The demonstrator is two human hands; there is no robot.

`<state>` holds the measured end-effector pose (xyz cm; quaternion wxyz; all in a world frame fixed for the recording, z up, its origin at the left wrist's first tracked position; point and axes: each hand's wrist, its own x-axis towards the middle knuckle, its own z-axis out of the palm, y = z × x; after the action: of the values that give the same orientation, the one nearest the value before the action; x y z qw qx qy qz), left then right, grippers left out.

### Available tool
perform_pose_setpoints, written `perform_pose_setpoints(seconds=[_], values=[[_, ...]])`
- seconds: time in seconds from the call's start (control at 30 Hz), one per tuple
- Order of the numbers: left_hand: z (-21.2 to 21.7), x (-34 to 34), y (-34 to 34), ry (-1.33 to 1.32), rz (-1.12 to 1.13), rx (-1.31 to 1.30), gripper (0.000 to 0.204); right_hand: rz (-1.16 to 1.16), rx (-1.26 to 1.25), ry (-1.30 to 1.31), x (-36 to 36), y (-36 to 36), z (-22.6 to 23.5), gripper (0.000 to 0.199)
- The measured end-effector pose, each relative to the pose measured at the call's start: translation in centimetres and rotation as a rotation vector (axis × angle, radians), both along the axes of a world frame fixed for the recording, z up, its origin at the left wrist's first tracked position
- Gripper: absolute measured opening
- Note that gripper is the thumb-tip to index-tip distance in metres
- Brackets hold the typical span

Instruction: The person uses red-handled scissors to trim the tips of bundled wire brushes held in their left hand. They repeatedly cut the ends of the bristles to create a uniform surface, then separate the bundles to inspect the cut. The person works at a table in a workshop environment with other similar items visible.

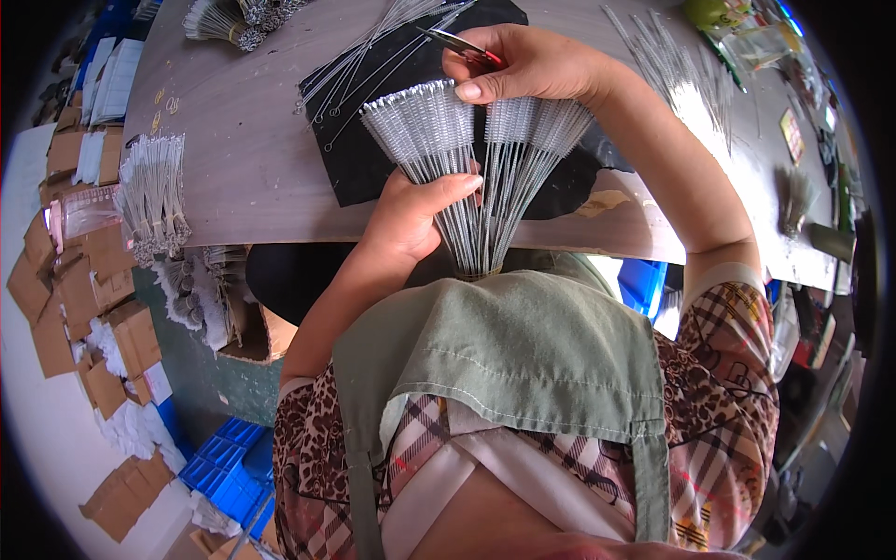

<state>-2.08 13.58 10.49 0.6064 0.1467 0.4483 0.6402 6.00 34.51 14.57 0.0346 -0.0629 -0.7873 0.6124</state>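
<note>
A fanned bundle of thin wire tube brushes [425,121] with white bristle heads stands in front of my chest, its stems gathered low by the apron. My left hand [411,210] is closed around the stems on the left side, thumb across them. A gap parts the bundle into a left and a right clump. Above the gap, my right hand [537,70] is closed on red-handled snips [467,49] whose metal tips point up and left. The right thumb and fingers touch the top edge of the bristles. Part of the snips is hidden in the palm.
Loose wire stems [359,70] lie over a black sheet [355,173] on the table [252,121]. More brush bundles [154,196] sit at the left edge and far left. Loose brushes [686,79] lie at right. Cardboard pieces [89,280] and blue crates [229,471] are at lower left.
</note>
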Motion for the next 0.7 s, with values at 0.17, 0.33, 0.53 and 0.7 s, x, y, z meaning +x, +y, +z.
perform_pose_setpoints(seconds=[0.17,0.33,0.53,0.7], values=[[1.5,0.5,0.5,-0.095,0.075,-0.015,0.024,0.058,-0.016,0.016,0.1,1.0,-0.5,0.034],[0.5,0.0,0.1,-0.047,0.045,-0.036,0.022,0.141,-0.127,0.023,0.3,1.4,-0.5,0.036],[0.2,0.0,-0.1,-0.015,0.030,-0.046,0.027,0.206,-0.177,0.103,0.4,1.8,-1.6,0.038],[0.4,0.1,0.0,-0.039,0.066,-0.074,0.026,0.007,-0.054,-0.078,0.4,0.6,-0.2,0.035]])
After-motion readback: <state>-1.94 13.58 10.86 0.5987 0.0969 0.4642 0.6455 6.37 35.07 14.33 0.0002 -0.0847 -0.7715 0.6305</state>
